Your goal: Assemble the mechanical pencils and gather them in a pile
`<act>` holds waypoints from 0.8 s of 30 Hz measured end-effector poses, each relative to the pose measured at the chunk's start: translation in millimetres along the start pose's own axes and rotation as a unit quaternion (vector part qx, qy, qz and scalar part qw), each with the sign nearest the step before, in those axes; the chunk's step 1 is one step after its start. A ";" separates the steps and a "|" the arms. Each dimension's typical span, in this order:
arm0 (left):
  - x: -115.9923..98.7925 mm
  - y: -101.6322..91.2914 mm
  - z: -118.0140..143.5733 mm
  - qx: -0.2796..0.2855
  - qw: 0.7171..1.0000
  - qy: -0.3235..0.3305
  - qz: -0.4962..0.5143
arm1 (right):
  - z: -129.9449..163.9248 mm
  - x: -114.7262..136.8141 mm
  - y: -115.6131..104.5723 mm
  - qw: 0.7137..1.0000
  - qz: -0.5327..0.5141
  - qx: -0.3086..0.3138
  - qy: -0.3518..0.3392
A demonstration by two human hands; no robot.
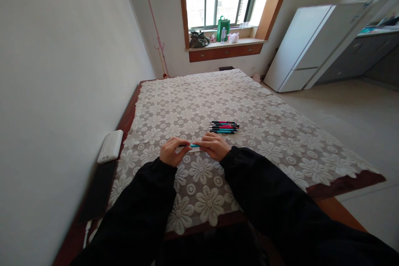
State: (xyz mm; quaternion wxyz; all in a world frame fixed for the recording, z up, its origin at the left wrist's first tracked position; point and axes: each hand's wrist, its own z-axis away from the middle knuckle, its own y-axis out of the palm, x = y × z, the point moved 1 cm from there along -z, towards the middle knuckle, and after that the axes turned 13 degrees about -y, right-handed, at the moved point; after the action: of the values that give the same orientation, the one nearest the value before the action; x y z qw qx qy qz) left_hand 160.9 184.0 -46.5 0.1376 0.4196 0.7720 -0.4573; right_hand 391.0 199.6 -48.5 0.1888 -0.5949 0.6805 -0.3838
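My left hand (172,151) and my right hand (215,146) meet over the table, both in black sleeves. Between them they hold one teal pen (193,146) level, each hand pinching one end. Only a short teal stretch of the pen shows between the fingers. Just beyond my right hand a small row of several pens (223,127), red, pink and teal with black ends, lies side by side on the white floral lace tablecloth (249,104).
A white box-shaped device (110,146) lies at the table's left edge by the wall. A white cabinet (307,45) leans at the far right. Bags and a green carrier (223,28) sit on the window sill. A pink coat stand (155,20) is in the corner.
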 end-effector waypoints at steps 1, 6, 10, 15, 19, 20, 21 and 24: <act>-0.8 -0.6 0.1 0.003 1.000 0.001 0.002 | -0.9 1.9 -0.9 1.000 -0.020 -0.002 0.002; -2.9 -1.3 -0.2 0.015 1.000 -0.001 -0.004 | -7.1 11.0 -5.6 0.965 -0.189 -0.122 0.136; 0.9 1.9 -1.5 0.011 0.999 -0.021 -0.043 | -6.2 3.2 -4.8 0.897 -0.308 -0.235 0.214; 4.0 3.3 -2.2 0.032 0.997 -0.031 -0.065 | -0.1 -7.2 1.6 0.886 -0.292 -0.262 0.246; 3.4 1.3 -2.1 0.056 0.993 -0.049 -0.087 | -1.9 0.5 1.8 0.894 -0.292 -0.251 0.229; 3.1 1.2 -1.9 0.069 0.992 -0.052 -0.094 | -2.7 2.9 1.0 0.899 -0.287 -0.243 0.225; 2.8 1.1 -1.7 0.082 0.990 -0.054 -0.102 | -3.4 5.0 0.0 0.904 -0.280 -0.236 0.221; 2.8 1.6 -1.0 0.106 0.985 -0.059 -0.120 | -4.1 8.5 -1.5 0.914 -0.262 -0.228 0.211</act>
State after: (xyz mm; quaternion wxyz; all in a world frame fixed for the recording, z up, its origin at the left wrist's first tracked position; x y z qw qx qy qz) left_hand 160.6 186.7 -48.6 0.0818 0.3083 0.7545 -0.5736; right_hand 387.2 192.7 -43.0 -0.2077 -0.6838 0.5932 -0.3707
